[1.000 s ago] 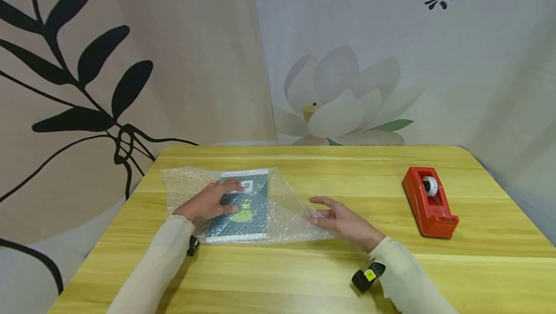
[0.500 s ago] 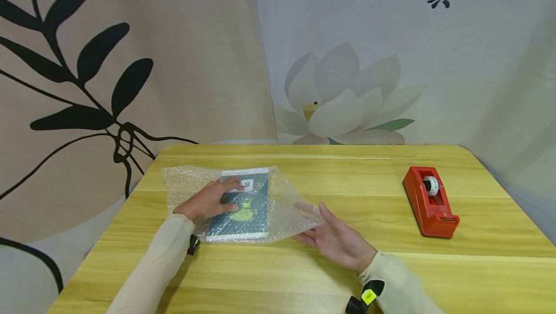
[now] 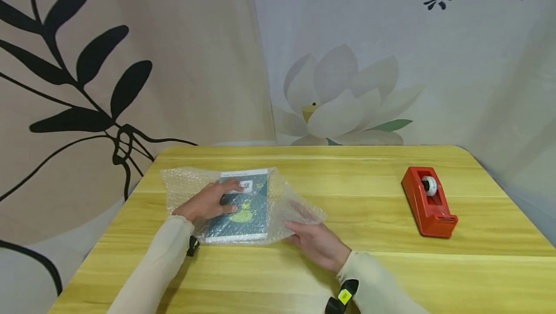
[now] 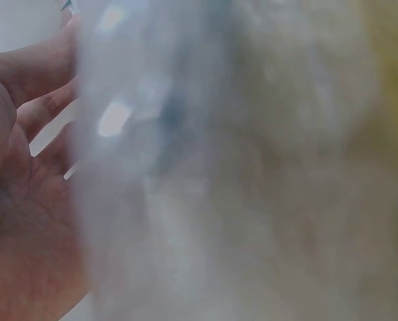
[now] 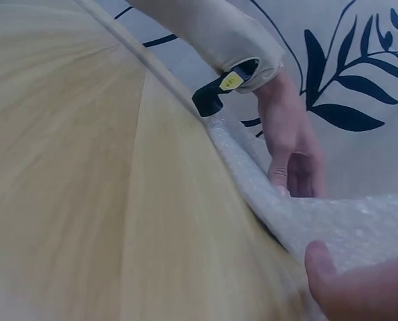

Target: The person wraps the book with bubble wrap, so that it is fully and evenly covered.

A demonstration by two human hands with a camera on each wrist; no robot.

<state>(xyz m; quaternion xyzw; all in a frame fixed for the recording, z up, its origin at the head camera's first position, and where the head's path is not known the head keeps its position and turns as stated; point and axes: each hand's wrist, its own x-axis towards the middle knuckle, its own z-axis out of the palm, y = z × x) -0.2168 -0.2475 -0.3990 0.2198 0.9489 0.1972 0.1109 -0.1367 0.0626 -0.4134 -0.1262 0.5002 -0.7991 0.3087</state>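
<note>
A dark teal book [image 3: 254,208] with a yellow-green picture and a white label lies under clear bubble wrap [image 3: 187,179] on the table. My left hand [image 3: 208,203] rests on the wrapped book, its fingers spread over the cover. At the right end of the wrap, my right hand [image 3: 319,244] grips the loose flap. Its thumb lies on top, while the other fingers show faintly through the plastic from beneath. In the right wrist view, the right thumb [image 5: 322,267] sits against the bubble wrap [image 5: 252,174]. Blurred plastic fills most of the left wrist view.
A red tape dispenser [image 3: 430,203] with a white tape roll stands on the right side of the wooden table [image 3: 369,169]. Behind the table hangs a cloth backdrop [image 3: 208,63] with plant and flower prints.
My right hand has slipped its fingers under the wrap's right flap and moved left and nearer to me, turning so that the thumb comes over the plastic. The left hand stays in place.
</note>
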